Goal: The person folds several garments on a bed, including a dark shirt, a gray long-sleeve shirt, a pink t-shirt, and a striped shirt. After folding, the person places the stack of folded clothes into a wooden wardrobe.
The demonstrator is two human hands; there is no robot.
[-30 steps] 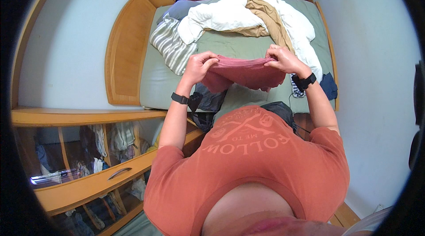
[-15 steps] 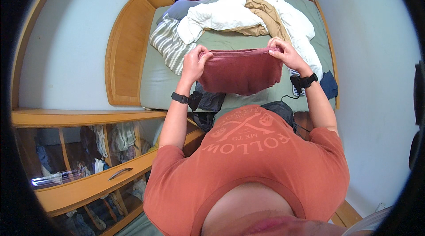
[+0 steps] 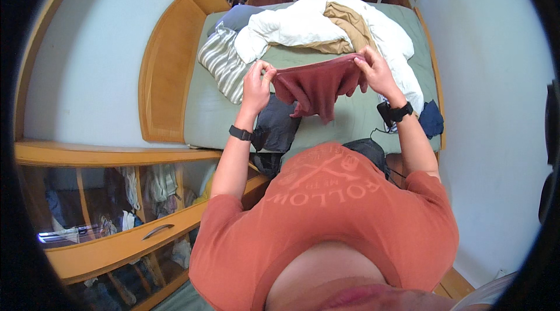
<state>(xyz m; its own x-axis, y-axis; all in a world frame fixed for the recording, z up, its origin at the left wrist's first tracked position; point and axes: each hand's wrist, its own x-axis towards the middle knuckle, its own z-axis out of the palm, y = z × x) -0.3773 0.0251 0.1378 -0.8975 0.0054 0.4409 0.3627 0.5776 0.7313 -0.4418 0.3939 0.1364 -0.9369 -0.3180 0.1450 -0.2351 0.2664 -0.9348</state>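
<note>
A dark red cloth garment (image 3: 319, 84) hangs in the air over the near part of the bed, stretched sideways by its top edge. My left hand (image 3: 257, 86) pinches the left end of that edge between thumb and fingers. At the other end, my right hand (image 3: 378, 73) grips the upper corner, thumb on top. Below the taut edge the cloth falls in loose, uneven folds; its exact kind is not plain. A dark grey garment (image 3: 276, 124) lies on the bed just below my left hand.
The bed's green sheet (image 3: 216, 119) carries a white and tan duvet (image 3: 303, 22) and a striped pillow (image 3: 221, 57). A navy cloth bundle (image 3: 431, 118) lies at the right edge. A wooden cabinet (image 3: 116, 252) with clothes inside stands at the left; a wall (image 3: 490, 89) rises at the right.
The garment has gone from a smooth, flat, wide panel to a bunched cloth with rippling folds. Both hands still hold its top edge, and more of the dark grey garment shows.
</note>
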